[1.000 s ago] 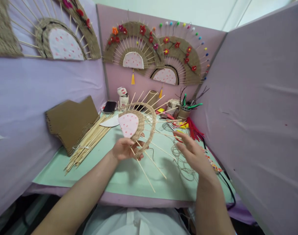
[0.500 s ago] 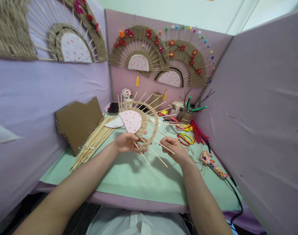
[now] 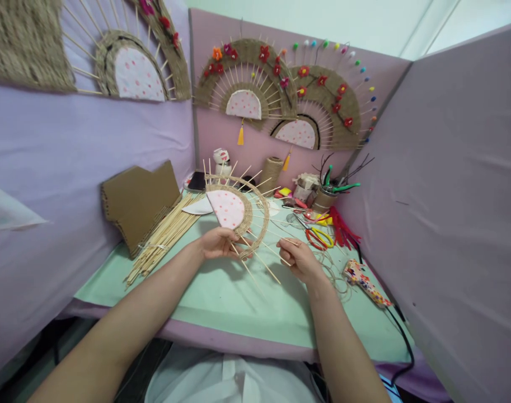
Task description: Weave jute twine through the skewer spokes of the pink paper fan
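A half-made fan of thin wooden sticks (image 3: 261, 263) spreads over the table, with a dotted white half-round (image 3: 228, 209) at its centre and bands of woven twine (image 3: 265, 215) around it. My left hand (image 3: 224, 244) is closed on the fan's lower edge, thumb in front and fingers behind. To the right, my right hand (image 3: 296, 256) is pinched by the outer stick ends; what lies between its fingertips is too small to make out. Loose twine (image 3: 337, 277) curls on the table beside that hand.
A stick bundle (image 3: 160, 238) and cardboard (image 3: 141, 196) lie left. Scissors (image 3: 322, 238), red strips (image 3: 343, 226) and a patterned glue gun (image 3: 366, 282) with a cord lie right. Behind stand a twine spool (image 3: 272, 173) and a can (image 3: 323, 198) holding green-handled tools. Finished fans (image 3: 247, 67) hang on the walls.
My right hand has shifted slightly right, away from the fan, and its fingers have turned. My left hand still holds the fan, which has barely moved. The camera view has shifted a little.
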The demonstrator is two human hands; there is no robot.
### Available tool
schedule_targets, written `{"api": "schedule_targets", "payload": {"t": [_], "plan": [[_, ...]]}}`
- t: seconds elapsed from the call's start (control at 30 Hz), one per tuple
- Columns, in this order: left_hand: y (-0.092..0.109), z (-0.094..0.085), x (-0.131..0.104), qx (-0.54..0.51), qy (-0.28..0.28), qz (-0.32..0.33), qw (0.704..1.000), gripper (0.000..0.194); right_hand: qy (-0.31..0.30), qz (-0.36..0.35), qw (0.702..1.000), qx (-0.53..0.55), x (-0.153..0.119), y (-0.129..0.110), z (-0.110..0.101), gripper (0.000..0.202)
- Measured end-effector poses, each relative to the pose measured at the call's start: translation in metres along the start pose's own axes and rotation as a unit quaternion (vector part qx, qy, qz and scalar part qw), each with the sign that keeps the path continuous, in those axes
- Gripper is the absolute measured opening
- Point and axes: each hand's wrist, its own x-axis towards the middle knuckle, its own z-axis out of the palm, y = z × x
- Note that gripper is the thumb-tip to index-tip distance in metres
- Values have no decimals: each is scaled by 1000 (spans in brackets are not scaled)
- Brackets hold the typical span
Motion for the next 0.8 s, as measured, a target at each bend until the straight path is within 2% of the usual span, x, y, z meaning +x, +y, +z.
{"api": "schedule_targets", "payload": {"t": [0.3, 0.53, 0.8], "plan": [[2, 3, -3, 38, 56, 5, 998, 34, -22, 5, 998, 50, 0, 3, -6, 30], [5, 3, -5, 51, 88, 7, 995, 40, -34, 16, 996, 82, -2, 1, -8, 25], [7, 1, -6, 65, 121, 25, 990, 40, 1, 22, 995, 99, -4, -3, -14, 25]]}}
